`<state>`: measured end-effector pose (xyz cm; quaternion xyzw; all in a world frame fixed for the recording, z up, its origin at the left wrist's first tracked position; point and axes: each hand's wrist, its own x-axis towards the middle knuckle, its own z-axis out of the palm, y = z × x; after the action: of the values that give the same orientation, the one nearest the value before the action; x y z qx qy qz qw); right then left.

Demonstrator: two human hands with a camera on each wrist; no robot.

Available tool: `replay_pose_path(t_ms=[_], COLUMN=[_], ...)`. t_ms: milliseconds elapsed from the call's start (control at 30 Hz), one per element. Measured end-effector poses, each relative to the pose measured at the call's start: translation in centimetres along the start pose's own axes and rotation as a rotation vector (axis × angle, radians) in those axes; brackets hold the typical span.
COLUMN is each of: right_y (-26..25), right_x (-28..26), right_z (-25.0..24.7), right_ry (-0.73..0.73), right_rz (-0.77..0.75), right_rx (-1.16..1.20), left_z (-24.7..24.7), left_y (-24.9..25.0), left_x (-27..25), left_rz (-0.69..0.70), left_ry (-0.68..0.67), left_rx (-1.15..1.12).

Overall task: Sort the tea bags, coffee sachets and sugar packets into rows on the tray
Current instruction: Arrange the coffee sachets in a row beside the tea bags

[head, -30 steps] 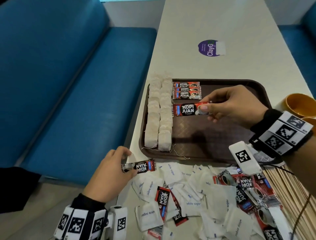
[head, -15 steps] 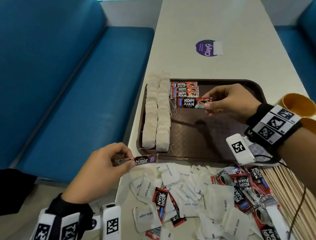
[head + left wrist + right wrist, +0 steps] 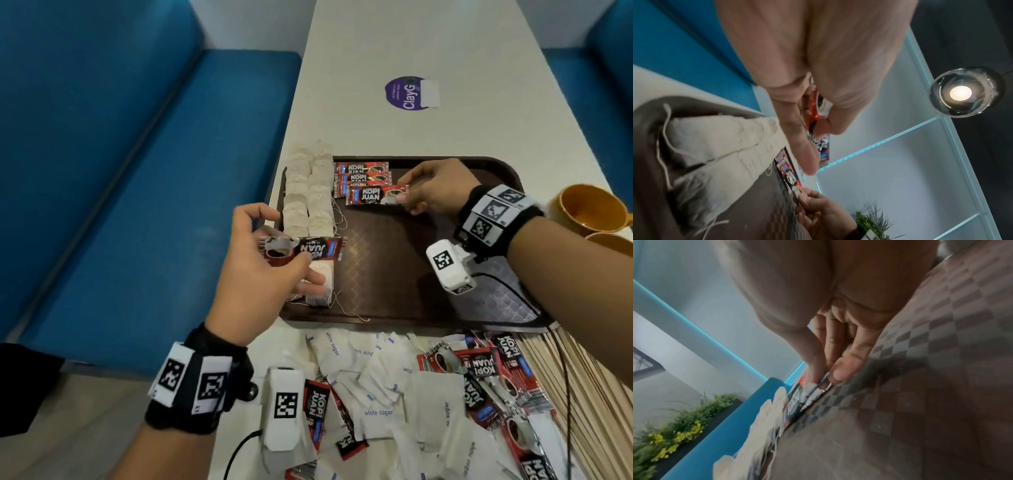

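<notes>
Head view: the right hand (image 3: 435,186) pinches one end of a sachet (image 3: 375,196) between thumb and fingertips, low over the tray (image 3: 411,274). Just past that pinch, three more Kopi Juan sachets (image 3: 363,173) sit stacked in a short row, and the held one overlaps the nearest of them. Further out from the grip are two columns of tea bags (image 3: 310,192) along the tray's edge. The left hand (image 3: 260,267) pinches a second sachet (image 3: 303,250) by its cup-picture end, holding it up over the near tea bags, so it covers part of both columns. Behind both wrists, off the tray, is a loose pile of sugar packets (image 3: 376,383) mixed with more sachets, plus wooden stirrers (image 3: 589,377) and orange cups (image 3: 587,209) out past the right wrist.

Left wrist view: the thumb and fingers (image 3: 797,129) are pressed onto the red sachet, mostly hiding it. Tea bags and their strings lie right below the grip, and the other hand shows further off at the row.

Right wrist view: the fingertips (image 3: 842,369) clamp the foil end of the sachet, just above the checkered tray floor. Tea bags are blurry beyond it.
</notes>
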<state>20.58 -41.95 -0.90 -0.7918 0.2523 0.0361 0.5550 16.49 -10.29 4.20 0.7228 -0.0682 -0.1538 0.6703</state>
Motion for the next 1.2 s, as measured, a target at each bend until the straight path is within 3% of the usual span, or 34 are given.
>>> replay_pose_path(t_ms=[267,567,833,1100,1200], right_y=[-0.2,-0.8,-0.5,-0.6,-0.9], right_x=[0.6,0.9,1.0,1.0,0.2], right_z=[1.5,1.8,1.8,1.6,1.6], right_ry=[0.029,0.029,0.077,0.061,0.128], right_rz=[-0.016,0.034,0.043,0.042,-0.014], right_rx=[-0.021,-0.117,-0.138,-0.148,-0.154], left_z=[0.5,0.6,0.8,0.8,0.8], left_y=[-1.8,-2.7,-2.5,-2.5,-2.5], left_x=[0.9,0.7,0.7,0.6,0.8], left_rz=[0.033,-0.04,0.02,0.046,0.021], left_ry=[0.032,0.055,0.07,0.099,0.104], left_rx=[0.086,-0.107,0.031,0.028,0.03])
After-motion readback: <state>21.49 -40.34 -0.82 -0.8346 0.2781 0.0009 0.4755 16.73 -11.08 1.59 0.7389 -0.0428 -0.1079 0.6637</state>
